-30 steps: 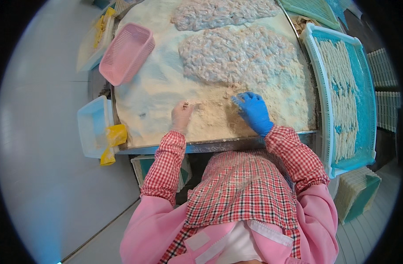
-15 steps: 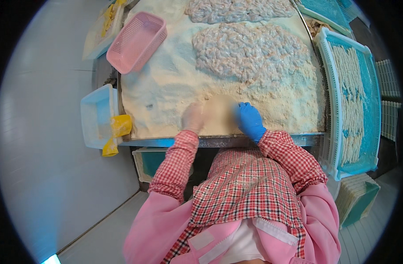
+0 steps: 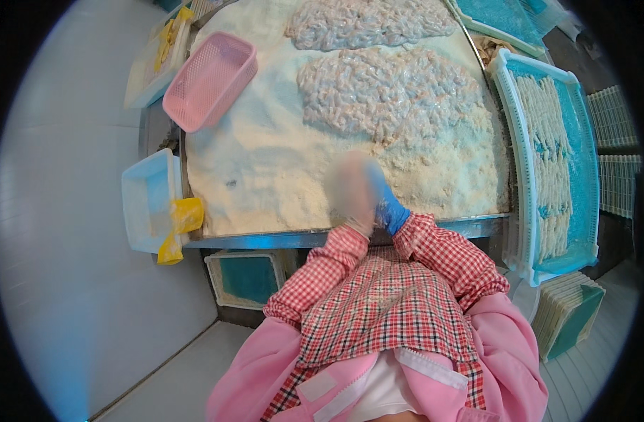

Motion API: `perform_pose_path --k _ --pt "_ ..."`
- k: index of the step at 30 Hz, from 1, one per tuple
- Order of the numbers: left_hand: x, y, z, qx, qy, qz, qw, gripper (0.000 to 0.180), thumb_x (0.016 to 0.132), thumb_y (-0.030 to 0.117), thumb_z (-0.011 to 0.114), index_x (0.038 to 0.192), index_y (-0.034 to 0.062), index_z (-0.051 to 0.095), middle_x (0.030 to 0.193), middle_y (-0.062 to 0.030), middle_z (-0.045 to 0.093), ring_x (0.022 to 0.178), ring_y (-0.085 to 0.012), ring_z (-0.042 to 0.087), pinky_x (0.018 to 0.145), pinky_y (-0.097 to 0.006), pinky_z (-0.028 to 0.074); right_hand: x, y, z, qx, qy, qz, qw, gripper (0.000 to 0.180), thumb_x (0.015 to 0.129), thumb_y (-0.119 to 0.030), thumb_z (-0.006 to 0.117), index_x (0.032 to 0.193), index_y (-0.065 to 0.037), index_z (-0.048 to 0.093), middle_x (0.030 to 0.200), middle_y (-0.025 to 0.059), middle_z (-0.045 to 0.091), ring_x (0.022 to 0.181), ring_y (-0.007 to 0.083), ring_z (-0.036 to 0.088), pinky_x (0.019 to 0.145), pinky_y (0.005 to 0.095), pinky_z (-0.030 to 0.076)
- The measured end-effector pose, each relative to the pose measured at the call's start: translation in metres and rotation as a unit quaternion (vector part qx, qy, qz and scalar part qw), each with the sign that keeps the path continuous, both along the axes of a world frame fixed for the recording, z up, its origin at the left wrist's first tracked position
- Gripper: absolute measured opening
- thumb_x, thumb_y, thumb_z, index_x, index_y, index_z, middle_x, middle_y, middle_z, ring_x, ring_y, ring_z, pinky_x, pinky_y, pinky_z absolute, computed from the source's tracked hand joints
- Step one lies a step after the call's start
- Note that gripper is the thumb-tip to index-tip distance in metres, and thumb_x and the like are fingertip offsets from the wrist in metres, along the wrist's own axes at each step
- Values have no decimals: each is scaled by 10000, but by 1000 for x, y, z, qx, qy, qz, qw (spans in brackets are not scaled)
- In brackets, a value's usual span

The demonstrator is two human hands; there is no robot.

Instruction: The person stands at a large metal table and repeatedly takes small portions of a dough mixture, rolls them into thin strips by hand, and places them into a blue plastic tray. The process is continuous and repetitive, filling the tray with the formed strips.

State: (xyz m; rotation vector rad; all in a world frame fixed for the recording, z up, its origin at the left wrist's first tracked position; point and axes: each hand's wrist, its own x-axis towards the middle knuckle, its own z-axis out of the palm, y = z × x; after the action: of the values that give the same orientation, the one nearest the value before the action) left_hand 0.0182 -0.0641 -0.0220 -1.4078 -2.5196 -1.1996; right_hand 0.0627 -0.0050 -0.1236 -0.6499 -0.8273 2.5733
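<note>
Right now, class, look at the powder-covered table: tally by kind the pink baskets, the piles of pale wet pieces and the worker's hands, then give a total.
Pink basket: 1
Far pile and near pile: 2
Left hand and blue-gloved right hand: 2
Total: 5

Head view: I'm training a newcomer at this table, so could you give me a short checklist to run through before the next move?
1. Right hand gloved: ok, in blue.
2. Left hand gloved: cannot tell; it is blurred.
3. Hands apart: not ok; they are close together over the powder, near the table's front edge.
4. Anything held between them: cannot tell, because of the blur.
5. Pile of pale, wet-looking pieces at hand: ok, on the powder just beyond the hands.
6. Room in the blue-lined tray: ok, a bare strip shows to the right of the pale strands.
</note>
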Motion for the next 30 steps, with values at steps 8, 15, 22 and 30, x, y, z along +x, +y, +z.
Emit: perform_pose_path --k 8,15,22,30 --pt "-4 32 -12 -65 -50 -27 996 463 900 164 551 1324 4 458 1331 -163 479 1240 -282 447 1074 -428 306 3 6 91 238 -183 -93 949 487 1021 -241 319 1454 -29 244 1483 91 310 1345 188 320 1113 296 281" --pt "-23 60 37 -175 26 -126 976 408 943 237 477 1284 14 494 1365 -201 456 1258 -300 438 1081 -401 308 49 34 91 -191 36 -29 981 402 987 -248 455 1338 -52 435 1273 106 537 1129 219 544 926 349 491" --pt "-115 75 -30 128 -464 70 874 413 981 250 406 1288 -27 418 1286 -152 479 1170 -251 469 1013 -349 360 136 112 175 -102 -90 -63 989 318 961 -313 525 1162 -74 586 831 -35 564 630 75 487 530 229 459" --pt "-200 56 -53 -153 -245 253 923 490 893 395 565 1084 -54 605 1036 -188 654 890 -303 601 794 -401 465 409 269 266 108 -466 -221 850 267 961 -307 492 1081 -111 628 675 -38 454 430 70 314 385 238 293"
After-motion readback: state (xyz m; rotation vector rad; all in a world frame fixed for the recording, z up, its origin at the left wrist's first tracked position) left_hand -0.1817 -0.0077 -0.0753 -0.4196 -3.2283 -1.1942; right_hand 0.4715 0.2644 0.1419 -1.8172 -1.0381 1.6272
